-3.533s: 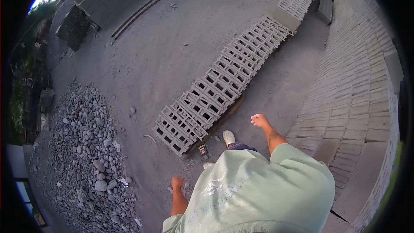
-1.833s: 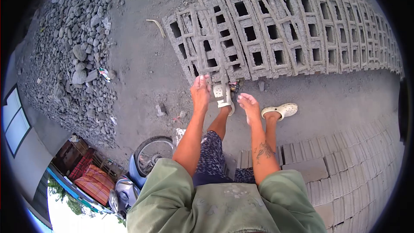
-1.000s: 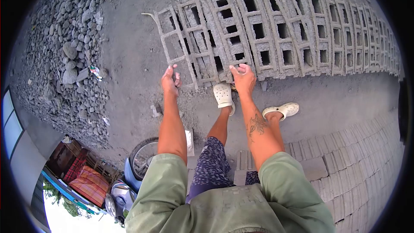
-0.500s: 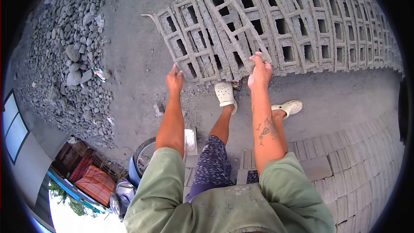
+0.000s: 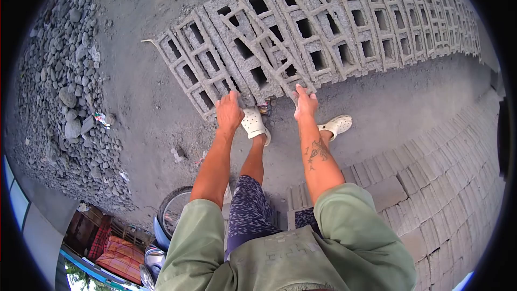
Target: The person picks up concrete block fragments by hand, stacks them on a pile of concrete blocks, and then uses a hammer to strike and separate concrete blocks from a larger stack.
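Concrete block [image 5: 269,56] atop the block row [image 5: 377,27]
Left hand [image 5: 230,112] and right hand [image 5: 306,103]: each grip clasps its near end.

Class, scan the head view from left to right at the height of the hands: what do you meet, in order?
gravel pile → left hand → right hand → white clog → stacked bricks
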Demonstrator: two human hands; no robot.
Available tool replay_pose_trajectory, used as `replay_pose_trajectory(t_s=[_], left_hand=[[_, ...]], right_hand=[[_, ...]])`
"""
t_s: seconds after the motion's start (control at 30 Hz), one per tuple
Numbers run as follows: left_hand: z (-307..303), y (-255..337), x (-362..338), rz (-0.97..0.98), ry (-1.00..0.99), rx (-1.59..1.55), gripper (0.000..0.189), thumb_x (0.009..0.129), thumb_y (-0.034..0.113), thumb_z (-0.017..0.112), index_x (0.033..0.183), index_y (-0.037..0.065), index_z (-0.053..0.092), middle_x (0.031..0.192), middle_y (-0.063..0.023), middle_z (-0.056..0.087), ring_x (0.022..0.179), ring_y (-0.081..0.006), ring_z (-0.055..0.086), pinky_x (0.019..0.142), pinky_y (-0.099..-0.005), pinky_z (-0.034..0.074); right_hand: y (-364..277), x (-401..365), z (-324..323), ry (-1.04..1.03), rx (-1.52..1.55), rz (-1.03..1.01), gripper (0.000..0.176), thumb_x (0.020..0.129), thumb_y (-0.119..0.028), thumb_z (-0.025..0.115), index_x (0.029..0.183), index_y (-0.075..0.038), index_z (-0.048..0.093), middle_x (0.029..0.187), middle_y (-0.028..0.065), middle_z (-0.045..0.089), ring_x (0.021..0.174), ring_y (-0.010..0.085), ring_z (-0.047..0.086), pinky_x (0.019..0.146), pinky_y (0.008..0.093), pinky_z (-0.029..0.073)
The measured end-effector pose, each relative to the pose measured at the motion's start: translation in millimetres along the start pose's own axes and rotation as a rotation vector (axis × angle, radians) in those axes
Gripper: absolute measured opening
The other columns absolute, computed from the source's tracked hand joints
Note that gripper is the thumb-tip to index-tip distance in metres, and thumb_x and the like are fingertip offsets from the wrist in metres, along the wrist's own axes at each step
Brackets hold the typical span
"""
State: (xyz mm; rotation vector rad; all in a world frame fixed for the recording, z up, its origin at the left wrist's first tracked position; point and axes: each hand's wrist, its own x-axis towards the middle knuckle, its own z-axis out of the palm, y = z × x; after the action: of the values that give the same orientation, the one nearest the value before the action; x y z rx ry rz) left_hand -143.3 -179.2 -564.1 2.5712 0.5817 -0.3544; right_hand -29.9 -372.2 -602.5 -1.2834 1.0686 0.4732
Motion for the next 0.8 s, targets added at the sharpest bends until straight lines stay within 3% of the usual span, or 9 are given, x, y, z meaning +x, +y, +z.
replay_pose_trajectory(t_s=[0.17, 0.23, 0.27, 0.37, 0.4, 0.53, 0.6, 0.7, 0.8], left_hand=[[-34.2, 93.0, 22.5, 0.023, -0.043, -0.418, 0.042, 0.063, 0.004, 0.06, 0.102, 0.004, 0.047, 0.076, -0.0091, 0.053, 0.076, -0.0315, 0.055, 0.076, -0.0412, 0.04], [-17.0, 126.4, 31.2, 0.094, 0.015, -0.499, 0.046, 0.064, 0.007, 0.063, 0.108, 0.005, 0.046, 0.081, -0.0105, 0.054, 0.08, -0.031, 0.055, 0.078, -0.0398, 0.04], [-10.1, 140.3, 38.5, 0.163, 0.082, -0.575, 0.051, 0.066, 0.01, 0.065, 0.113, 0.005, 0.045, 0.086, -0.0118, 0.055, 0.084, -0.0305, 0.055, 0.081, -0.0383, 0.041], [15.7, 160.5, 58.3, 0.232, 0.156, -0.281, 0.063, 0.068, 0.014, 0.067, 0.124, 0.009, 0.04, 0.099, -0.0143, 0.054, 0.097, -0.0301, 0.051, 0.087, -0.0393, 0.038], [19.0, 162.9, 57.0, 0.161, 0.048, -0.167, 0.074, 0.066, 0.018, 0.069, 0.131, 0.011, 0.034, 0.113, -0.0167, 0.049, 0.106, -0.0321, 0.045, 0.091, -0.0435, 0.033], [34.1, 164.5, 60.5, 0.163, 0.04, 0.063, 0.08, 0.064, 0.017, 0.07, 0.134, 0.011, 0.031, 0.112, -0.0183, 0.043, 0.104, -0.0341, 0.042, 0.089, -0.0458, 0.031], [33.6, 165.9, 63.7, 0.082, -0.01, 0.021, 0.082, 0.063, 0.017, 0.07, 0.134, 0.012, 0.03, 0.109, -0.0181, 0.043, 0.102, -0.0336, 0.042, 0.089, -0.0452, 0.031], [38.8, 175.4, 62.2, 0.02, 0.005, 0.065, 0.085, 0.06, 0.02, 0.07, 0.135, 0.012, 0.03, 0.102, -0.0168, 0.044, 0.098, -0.0324, 0.043, 0.087, -0.0448, 0.031], [33.2, 179.8, 63.3, -0.012, 0.036, 0.108, 0.087, 0.06, 0.023, 0.072, 0.135, 0.013, 0.03, 0.102, -0.0155, 0.044, 0.098, -0.0319, 0.043, 0.086, -0.0465, 0.032]], right_hand=[[-12.6, -5.0, -13.7, 0.018, 0.014, -0.101, 0.039, 0.084, -0.024, 0.059, 0.107, 0.006, 0.05, 0.105, 0.0109, 0.055, 0.097, 0.0198, 0.054, 0.085, 0.0294, 0.041], [-18.0, -3.0, -29.5, -0.045, -0.706, -0.372, 0.045, 0.086, -0.024, 0.054, 0.121, 0.005, 0.047, 0.115, 0.0145, 0.053, 0.11, 0.0263, 0.05, 0.093, 0.032, 0.036], [-48.1, -16.9, -38.9, -0.332, -0.763, -0.302, 0.043, 0.087, -0.021, 0.051, 0.124, 0.002, 0.047, 0.123, 0.0172, 0.05, 0.115, 0.0305, 0.046, 0.097, 0.0333, 0.035], [-72.3, 5.2, -69.4, -0.518, -1.218, -0.437, 0.038, 0.087, -0.02, 0.05, 0.117, 0.004, 0.053, 0.115, 0.0161, 0.056, 0.111, 0.0307, 0.05, 0.095, 0.0343, 0.037], [-80.5, 13.9, -75.6, -0.369, -1.087, -0.388, 0.036, 0.086, -0.023, 0.053, 0.109, 0.004, 0.058, 0.095, 0.0146, 0.063, 0.093, 0.0266, 0.06, 0.083, 0.0336, 0.045], [-108.3, 38.3, -64.4, -0.062, -0.742, -0.249, 0.038, 0.082, -0.031, 0.06, 0.1, 0.003, 0.062, 0.081, 0.0109, 0.065, 0.068, 0.0192, 0.063, 0.066, 0.0309, 0.049], [-104.9, 42.0, -42.6, 0.018, -0.478, -0.001, 0.042, 0.074, -0.039, 0.068, 0.091, 0.0, 0.065, 0.076, 0.0093, 0.066, 0.053, 0.0135, 0.059, 0.054, 0.0286, 0.048], [-86.7, 43.0, -20.5, 0.158, -0.565, -0.087, 0.046, 0.068, -0.045, 0.072, 0.084, -0.002, 0.068, 0.073, 0.0088, 0.066, 0.051, 0.0124, 0.059, 0.052, 0.029, 0.048], [-78.3, 47.1, -12.1, 0.26, -0.653, -0.141, 0.044, 0.064, -0.046, 0.073, 0.08, -0.004, 0.069, 0.075, 0.011, 0.067, 0.066, 0.0213, 0.064, 0.063, 0.035, 0.05]])
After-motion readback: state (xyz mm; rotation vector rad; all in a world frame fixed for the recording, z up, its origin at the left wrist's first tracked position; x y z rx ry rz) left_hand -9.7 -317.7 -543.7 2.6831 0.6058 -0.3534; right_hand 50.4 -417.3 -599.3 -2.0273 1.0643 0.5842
